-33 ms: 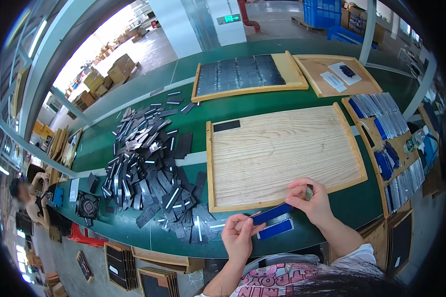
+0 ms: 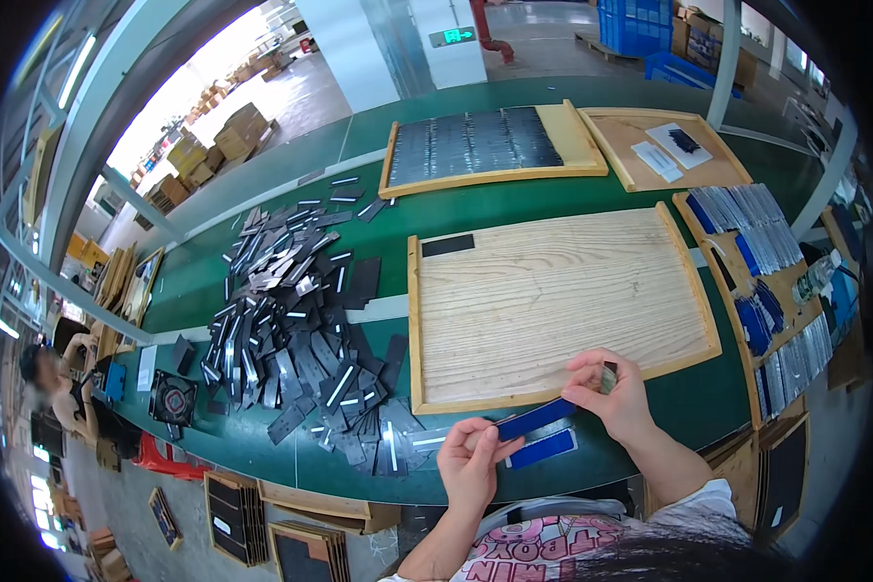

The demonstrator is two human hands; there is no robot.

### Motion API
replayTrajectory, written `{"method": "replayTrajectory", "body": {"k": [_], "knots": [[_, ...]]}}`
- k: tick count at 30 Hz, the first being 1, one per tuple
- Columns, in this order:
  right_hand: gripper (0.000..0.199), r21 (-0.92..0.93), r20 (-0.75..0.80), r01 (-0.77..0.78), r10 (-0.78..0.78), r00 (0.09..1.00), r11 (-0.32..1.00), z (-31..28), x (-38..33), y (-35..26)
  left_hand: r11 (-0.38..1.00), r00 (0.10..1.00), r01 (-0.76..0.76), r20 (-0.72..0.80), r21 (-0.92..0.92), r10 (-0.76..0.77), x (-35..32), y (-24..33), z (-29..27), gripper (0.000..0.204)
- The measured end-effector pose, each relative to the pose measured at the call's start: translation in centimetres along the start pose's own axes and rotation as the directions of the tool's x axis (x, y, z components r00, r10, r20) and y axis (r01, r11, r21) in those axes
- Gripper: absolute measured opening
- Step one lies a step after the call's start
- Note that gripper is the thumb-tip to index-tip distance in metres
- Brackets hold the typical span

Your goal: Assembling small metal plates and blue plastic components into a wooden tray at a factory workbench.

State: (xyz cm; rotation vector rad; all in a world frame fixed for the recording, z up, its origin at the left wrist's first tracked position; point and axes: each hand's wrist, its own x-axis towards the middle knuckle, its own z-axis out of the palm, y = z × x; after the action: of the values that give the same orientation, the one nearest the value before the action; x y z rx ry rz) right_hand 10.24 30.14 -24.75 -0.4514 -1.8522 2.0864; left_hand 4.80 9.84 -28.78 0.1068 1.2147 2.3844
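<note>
A blue strip (image 2: 535, 419) is stretched between my two hands above the near edge of the green table. My left hand (image 2: 468, 466) pinches its left end between thumb and fingers. At its right end my right hand (image 2: 613, 400) has thumb and fingertips closed; a small greyish-green piece shows by its curled fingers, too small to name. Just below lies a second blue strip (image 2: 541, 449) with a pale border, its left end close to my left hand. Beyond my hands stands a shallow wood-grain tray (image 2: 553, 310) with one black strip (image 2: 448, 244) in its far left corner.
Black strips lie in a loose pile (image 2: 301, 320) left of the tray. A filled tray (image 2: 475, 145) and a brown tray with papers (image 2: 621, 160) stand at the back. Right, a board (image 2: 791, 301) bears silvery and blue strips. A small fan (image 2: 173, 400) and another person (image 2: 68, 393) are left.
</note>
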Motion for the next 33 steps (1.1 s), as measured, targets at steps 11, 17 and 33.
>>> {"method": "replayTrajectory", "body": {"k": [11, 17, 33], "knots": [[0.047, -0.025, 0.512, 0.242, -0.195, 0.836, 0.970, 1.0, -0.2, 1.9, 0.926, 0.938, 0.315, 0.214, -0.209, -0.271, -1.0, 0.0, -0.4, 0.022], [0.040, -0.563, 0.506, 0.567, -0.291, 0.812, 0.601, 2.3, 7.6, -1.4, -0.188, 0.850, -0.435, 0.471, 0.881, 0.238, 0.2, 6.5, -6.0, 0.032], [0.037, -0.748, 0.306, 0.511, -0.463, 0.832, 0.424, 8.9, 25.4, 5.1, 0.974, 0.997, -0.010, 0.072, 0.228, -0.007, -1.1, 5.9, -6.3, 0.034]]}}
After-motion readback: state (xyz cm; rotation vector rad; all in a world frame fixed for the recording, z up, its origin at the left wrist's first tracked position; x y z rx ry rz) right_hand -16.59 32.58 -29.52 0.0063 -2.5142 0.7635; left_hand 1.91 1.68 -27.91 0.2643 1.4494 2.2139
